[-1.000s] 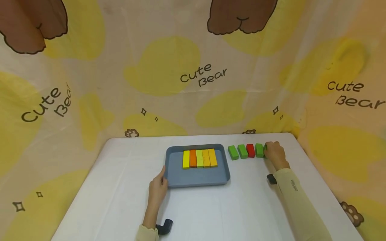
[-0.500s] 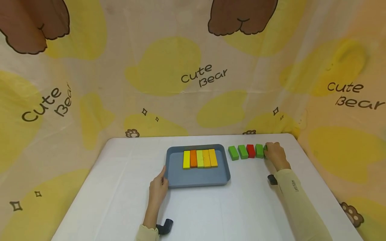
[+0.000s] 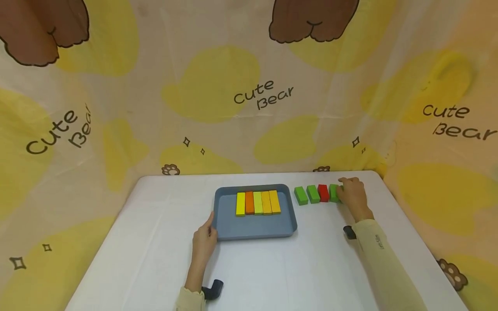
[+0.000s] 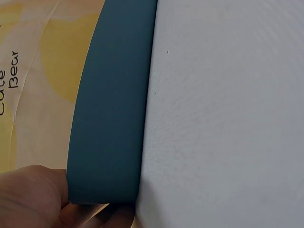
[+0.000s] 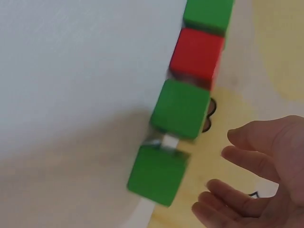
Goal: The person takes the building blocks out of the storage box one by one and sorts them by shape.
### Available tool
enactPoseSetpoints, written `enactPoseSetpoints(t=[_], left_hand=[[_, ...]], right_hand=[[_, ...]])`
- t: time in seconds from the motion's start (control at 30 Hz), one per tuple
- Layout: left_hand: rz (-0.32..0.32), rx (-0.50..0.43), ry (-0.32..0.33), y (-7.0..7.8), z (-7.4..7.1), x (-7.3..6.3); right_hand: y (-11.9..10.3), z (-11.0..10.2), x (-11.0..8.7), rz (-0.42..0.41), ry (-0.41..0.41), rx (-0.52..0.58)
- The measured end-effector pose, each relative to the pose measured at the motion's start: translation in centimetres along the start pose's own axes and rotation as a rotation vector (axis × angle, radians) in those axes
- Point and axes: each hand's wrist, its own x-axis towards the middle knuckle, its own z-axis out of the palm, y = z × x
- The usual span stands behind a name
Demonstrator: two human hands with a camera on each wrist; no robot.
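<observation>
My left hand (image 3: 204, 239) grips the near left corner of a blue-grey tray (image 3: 253, 226), its wall (image 4: 111, 104) filling much of the left wrist view. Inside the tray, a yellow block (image 3: 241, 204), an orange block (image 3: 249, 203), a yellow-green block (image 3: 258, 203) and two amber blocks (image 3: 274, 202) lie side by side. Over the right end of a row of blocks is my right hand (image 3: 354, 196), partly covering the end green block. In the right wrist view its fingers (image 5: 259, 164) are spread, apart from that end green block (image 5: 156, 175).
Further along the row stand a red block (image 3: 323, 193) and green blocks (image 3: 301, 195), between the tray and my right hand. The white table (image 3: 163, 242) meets a patterned cloth backdrop (image 3: 210, 86) at its back edge.
My right hand has let go of the end green block; its fingers have spread and lifted slightly. My left hand and the tray stay where they were.
</observation>
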Motion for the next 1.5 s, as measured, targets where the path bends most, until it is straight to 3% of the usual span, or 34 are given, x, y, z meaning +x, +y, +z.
enactPoseSetpoints(t=[0.4,0.7,1.1,1.5], left_hand=[[0.004,0.003,-0.003,-0.1,0.1,0.2],[-0.015,-0.003,-0.021,-0.2,0.1,0.0],[-0.002,-0.007,-0.008,-0.3,0.0,0.1],[0.013,-0.007,0.008,-0.2,0.0,0.1]], right_hand=[[-6.3,1.1,-1.2,-0.192,0.117,0.029],[-10.8,2.5,-1.9,-0.267,0.121,0.008],[-16.1,4.6,-1.7,-0.253,-0.003,-0.041],[-18.9,6.4,-2.3,-0.190,-0.184,-0.088]])
